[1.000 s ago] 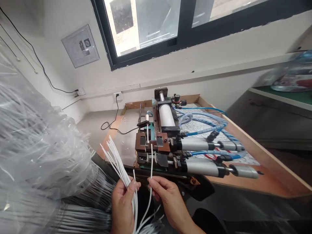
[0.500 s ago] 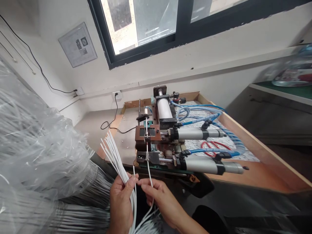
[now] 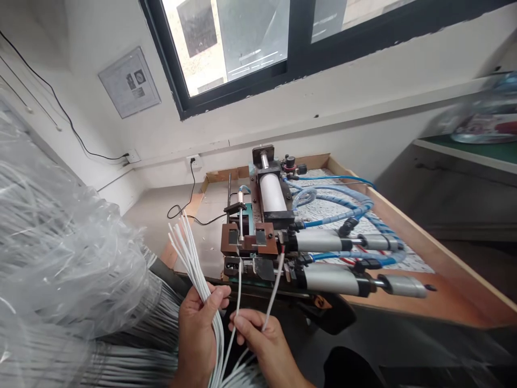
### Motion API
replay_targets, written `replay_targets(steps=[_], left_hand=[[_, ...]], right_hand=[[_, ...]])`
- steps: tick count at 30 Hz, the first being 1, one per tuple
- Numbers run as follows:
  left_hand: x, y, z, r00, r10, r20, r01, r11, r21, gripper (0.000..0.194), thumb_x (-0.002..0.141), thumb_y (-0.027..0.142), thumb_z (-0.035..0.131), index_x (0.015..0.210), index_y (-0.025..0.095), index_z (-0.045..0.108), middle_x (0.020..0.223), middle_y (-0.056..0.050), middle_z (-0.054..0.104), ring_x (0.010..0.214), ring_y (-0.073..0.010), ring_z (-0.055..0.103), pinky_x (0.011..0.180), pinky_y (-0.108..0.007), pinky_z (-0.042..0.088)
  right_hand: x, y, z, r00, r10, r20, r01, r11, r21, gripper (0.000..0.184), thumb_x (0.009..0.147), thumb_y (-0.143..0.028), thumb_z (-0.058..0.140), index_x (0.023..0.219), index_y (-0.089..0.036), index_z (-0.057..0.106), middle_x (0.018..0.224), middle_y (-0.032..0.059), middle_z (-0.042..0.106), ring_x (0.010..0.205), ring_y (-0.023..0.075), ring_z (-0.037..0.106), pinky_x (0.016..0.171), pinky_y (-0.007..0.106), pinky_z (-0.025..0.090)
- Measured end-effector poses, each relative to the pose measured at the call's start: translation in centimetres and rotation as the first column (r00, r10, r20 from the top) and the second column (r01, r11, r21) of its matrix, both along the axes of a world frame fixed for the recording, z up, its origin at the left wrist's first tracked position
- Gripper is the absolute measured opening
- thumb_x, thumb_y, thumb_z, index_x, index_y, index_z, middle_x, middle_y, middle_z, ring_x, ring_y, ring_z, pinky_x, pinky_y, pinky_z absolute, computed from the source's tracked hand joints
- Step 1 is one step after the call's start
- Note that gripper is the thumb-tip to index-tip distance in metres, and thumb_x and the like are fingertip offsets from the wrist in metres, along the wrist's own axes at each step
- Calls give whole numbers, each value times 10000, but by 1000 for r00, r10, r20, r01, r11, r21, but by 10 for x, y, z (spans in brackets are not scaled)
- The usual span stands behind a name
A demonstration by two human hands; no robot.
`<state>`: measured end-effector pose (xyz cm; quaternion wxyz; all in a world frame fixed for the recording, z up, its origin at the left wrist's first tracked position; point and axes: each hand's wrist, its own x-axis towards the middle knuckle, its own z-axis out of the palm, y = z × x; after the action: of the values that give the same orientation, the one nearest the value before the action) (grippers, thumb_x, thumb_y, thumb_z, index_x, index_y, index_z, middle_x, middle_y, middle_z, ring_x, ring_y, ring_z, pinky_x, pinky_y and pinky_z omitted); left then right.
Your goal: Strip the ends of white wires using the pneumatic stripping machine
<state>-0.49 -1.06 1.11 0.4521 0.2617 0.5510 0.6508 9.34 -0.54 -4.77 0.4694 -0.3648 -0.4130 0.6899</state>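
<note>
Wire ends are the working point here: two white wires (image 3: 238,291) rise from the right hand (image 3: 258,339), one entering the near slot of the pneumatic stripping machine (image 3: 258,242), the other angled right with its reddish bared tip (image 3: 282,250) just beside the machine's front jaws.

The right-hand fingers (image 3: 242,323) are pinched narrow on both wires, low on their length and well short of the slot. The left hand (image 3: 197,328) is closed around a fanned bundle of white wires (image 3: 189,253), held upright to the left of the machine and apart from it.

Recommended handling, as a judgement from this view:
- Keep the wire in the slot straight and in line with the opening; a bowed wire is likely to seat short.
- Keep the pinch back from the clamp blocks (image 3: 248,237), so that the fingers stay clear when the cylinders (image 3: 335,277) act.
- Keep the finished wire separated to the right, so that it does not re-enter the slot.
- Keep the bundle tips away from the machine front.

The machine sits on the wooden table (image 3: 444,269), with blue air hoses (image 3: 347,202) running off its right side. A clear plastic bag of wires (image 3: 60,258) fills the near left.
</note>
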Motion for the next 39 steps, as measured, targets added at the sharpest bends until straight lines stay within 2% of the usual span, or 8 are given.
replay_targets(steps=[6, 10, 17, 28, 33, 39], left_hand=[[-2, 10, 17, 994, 64, 93, -66, 998, 16, 206, 575, 239, 696, 718, 160, 570, 566, 3, 658, 520, -141, 614, 508, -245, 476], [1, 16, 25, 992, 73, 107, -75, 997, 17, 225, 567, 254, 700, 729, 149, 584, 552, -10, 664, 505, -146, 613, 495, -251, 487], [3, 20, 29, 993, 58, 103, -59, 998, 5, 243, 586, 257, 683, 778, 125, 615, 579, -38, 682, 509, -152, 619, 483, -248, 496], [2, 20, 27, 992, 20, 128, -23, 999, 25, 234, 597, 236, 672, 806, 143, 625, 618, -20, 669, 505, -145, 605, 477, -255, 483], [1, 18, 23, 988, -58, 141, 48, 997, 68, 181, 611, 202, 665, 783, 154, 635, 529, 22, 613, 478, -104, 565, 496, -226, 450], [3, 6, 7, 986, -118, 119, 117, 993, 17, 107, 597, 153, 674, 689, 147, 620, 517, 25, 599, 458, -81, 526, 479, -205, 416]], right_hand=[[3, 17, 10, 980, -116, -164, 87, 981, -174, 278, 645, -388, 633, 552, -128, 599, 478, -22, 436, 447, 66, 249, 431, 213, 155], [5, 24, 20, 946, -132, -296, 44, 958, -284, 254, 595, -363, 675, 576, -119, 610, 500, -16, 443, 442, 59, 232, 427, 214, 113], [7, 30, 24, 905, -126, -407, -20, 941, -336, 209, 583, -299, 688, 591, -104, 615, 490, -24, 440, 426, 42, 207, 410, 207, 79], [3, 32, 25, 896, -148, -418, -20, 928, -372, 208, 570, -291, 695, 583, -104, 604, 483, -27, 434, 422, 40, 208, 399, 201, 93], [-1, 29, 23, 897, -152, -414, 15, 948, -318, 222, 587, -315, 689, 585, -114, 593, 510, -27, 445, 431, 45, 238, 400, 197, 126], [1, 19, 25, 937, -73, -341, 3, 979, -202, 242, 668, -344, 634, 581, -130, 562, 505, -29, 468, 446, 56, 307, 445, 199, 221]])
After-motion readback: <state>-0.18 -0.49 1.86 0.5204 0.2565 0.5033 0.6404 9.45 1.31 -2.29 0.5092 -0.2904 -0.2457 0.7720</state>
